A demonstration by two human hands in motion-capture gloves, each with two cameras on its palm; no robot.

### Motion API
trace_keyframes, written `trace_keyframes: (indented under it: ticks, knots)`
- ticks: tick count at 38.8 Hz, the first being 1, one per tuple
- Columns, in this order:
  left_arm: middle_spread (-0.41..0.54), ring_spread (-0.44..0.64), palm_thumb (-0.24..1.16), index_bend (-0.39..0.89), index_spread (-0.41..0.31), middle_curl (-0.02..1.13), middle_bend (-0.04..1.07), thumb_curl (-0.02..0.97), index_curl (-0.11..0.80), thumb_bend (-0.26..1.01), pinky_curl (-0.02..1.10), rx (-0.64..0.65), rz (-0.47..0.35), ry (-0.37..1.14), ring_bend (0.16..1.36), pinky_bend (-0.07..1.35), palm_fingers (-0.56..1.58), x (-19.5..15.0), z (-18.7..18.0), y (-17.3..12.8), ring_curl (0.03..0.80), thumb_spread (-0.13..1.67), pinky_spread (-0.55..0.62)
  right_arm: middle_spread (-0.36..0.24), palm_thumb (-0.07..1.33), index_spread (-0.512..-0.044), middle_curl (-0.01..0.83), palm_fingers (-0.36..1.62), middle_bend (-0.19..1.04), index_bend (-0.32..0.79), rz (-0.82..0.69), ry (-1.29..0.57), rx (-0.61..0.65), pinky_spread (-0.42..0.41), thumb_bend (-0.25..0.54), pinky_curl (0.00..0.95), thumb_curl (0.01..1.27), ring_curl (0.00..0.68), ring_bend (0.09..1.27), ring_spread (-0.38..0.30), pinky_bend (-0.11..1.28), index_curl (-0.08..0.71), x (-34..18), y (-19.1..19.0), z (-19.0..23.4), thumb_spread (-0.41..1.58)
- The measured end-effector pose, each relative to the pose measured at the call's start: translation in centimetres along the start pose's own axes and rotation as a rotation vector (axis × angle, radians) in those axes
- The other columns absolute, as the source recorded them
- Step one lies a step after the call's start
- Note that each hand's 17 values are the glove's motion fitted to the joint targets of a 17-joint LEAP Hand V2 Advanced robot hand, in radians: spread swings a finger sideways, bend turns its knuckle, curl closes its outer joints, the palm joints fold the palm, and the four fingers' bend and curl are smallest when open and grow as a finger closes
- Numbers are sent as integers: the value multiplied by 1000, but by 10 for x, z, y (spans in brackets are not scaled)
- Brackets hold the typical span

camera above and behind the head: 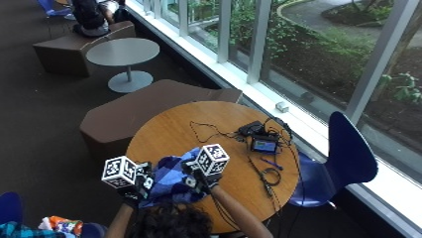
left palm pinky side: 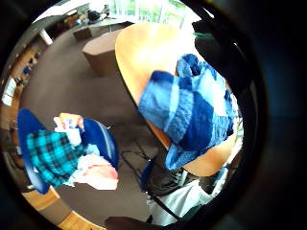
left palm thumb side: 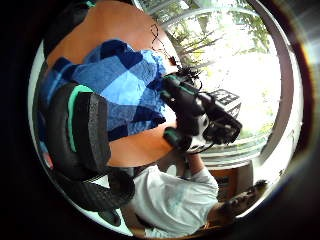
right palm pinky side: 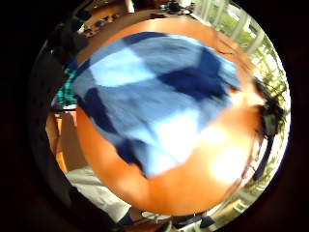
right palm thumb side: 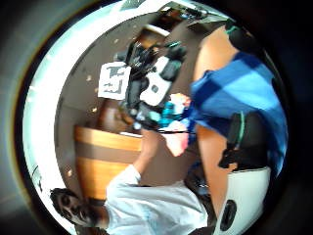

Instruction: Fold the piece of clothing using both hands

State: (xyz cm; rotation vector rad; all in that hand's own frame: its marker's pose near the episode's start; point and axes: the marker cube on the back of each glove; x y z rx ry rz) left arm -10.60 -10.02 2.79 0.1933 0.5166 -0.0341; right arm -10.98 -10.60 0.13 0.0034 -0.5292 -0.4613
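A blue checked garment (camera above and behind the head: pixel 173 181) lies bunched on the round wooden table (camera above and behind the head: pixel 198 124) at the edge nearest the person, one end hanging over the rim (left palm pinky side: pixel 180 158). My left hand (camera above and behind the head: pixel 135 191) hovers at the garment's left side by the table edge; its fingers (left palm thumb side: pixel 82 132) are loosely curved and nothing shows between them. My right hand (camera above and behind the head: pixel 198 179) is over the garment's right side, close above the cloth (right palm pinky side: pixel 159 101). Whether it holds the cloth is hidden. The left thumb side palm view shows the right hand (left palm thumb side: pixel 192 115) beyond the garment (left palm thumb side: pixel 120 85).
Cables and a small device (camera above and behind the head: pixel 265 145) lie on the table's far right part. A blue chair (camera above and behind the head: pixel 346 153) stands at the right. Another blue chair (left palm pinky side: pixel 103 139) piled with clothes (left palm pinky side: pixel 57 153) stands left of the person. A brown bench (camera above and behind the head: pixel 151 106) is behind the table.
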Motion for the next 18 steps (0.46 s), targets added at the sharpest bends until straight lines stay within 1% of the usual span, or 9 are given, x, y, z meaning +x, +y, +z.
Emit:
trace_keyframes:
  ticks: [1, 3, 6, 7, 9, 10, 12, 18]
  knots:
    - [-26, 127, 250, 136, -90, 412, 285, 208, 305, 99, 338, 5, 17, -31, 593, 455, 441, 6, 0, 1, 318, 1501, 217, -114, 1127, -277, 386, 511, 153, 150, 30, 45, 5, -172, 40, 360, 676, 365, 445, -150, 776, 132, 8, 5, -8, 836]
    - [-27, 126, 255, 149, -93, 411, 277, 210, 309, 100, 337, 17, 54, -93, 586, 446, 449, 18, 0, 3, 316, 1502, 218, -120, 1098, -290, 392, 529, 190, 219, 94, 126, 13, -134, 29, 332, 671, 349, 403, -137, 687, 169, 24, 15, -24, 899]
    - [-38, 121, 260, 157, -102, 410, 266, 216, 317, 97, 335, 20, 101, -189, 570, 436, 467, 40, -1, 6, 312, 1497, 214, -124, 1029, -298, 395, 534, 199, 236, 199, 232, 22, -81, -8, 323, 652, 342, 363, -117, 623, 204, 46, 32, -47, 985]
    - [-39, 120, 265, 156, -103, 410, 262, 217, 317, 98, 333, 15, 113, -219, 568, 432, 476, 48, -1, 8, 312, 1495, 213, -124, 1034, -300, 394, 535, 195, 223, 231, 263, 23, -78, -1, 320, 654, 340, 358, -116, 615, 209, 51, 38, -54, 1005]
    - [-42, 116, 270, 153, -105, 409, 257, 222, 320, 97, 331, 1, 135, -269, 560, 424, 483, 61, 0, 8, 310, 1491, 212, -121, 941, -307, 394, 540, 196, 259, 285, 319, 23, -13, -48, 307, 626, 326, 307, -85, 575, 238, 59, 48, -64, 1057]
    - [-43, 115, 270, 150, -106, 409, 254, 223, 321, 95, 331, -5, 145, -289, 557, 422, 484, 66, 2, 7, 310, 1489, 211, -121, 920, -309, 393, 541, 194, 257, 304, 343, 21, 0, -46, 306, 620, 325, 297, -75, 566, 245, 60, 53, -66, 1077]
    - [-51, 110, 273, 151, -107, 409, 244, 225, 324, 93, 332, -13, 160, -324, 553, 418, 486, 72, 9, 4, 310, 1486, 210, -120, 853, -313, 391, 542, 185, 262, 322, 378, 18, 29, -55, 302, 601, 321, 277, -54, 544, 261, 61, 58, -68, 1114]
    - [-55, 105, 273, 144, -110, 408, 223, 229, 326, 82, 332, -36, 166, -404, 539, 407, 493, 88, 9, 11, 310, 1473, 213, -110, 768, -317, 382, 554, 175, 230, 306, 431, 13, 80, -31, 297, 567, 313, 244, -22, 510, 293, 51, 63, -65, 1197]
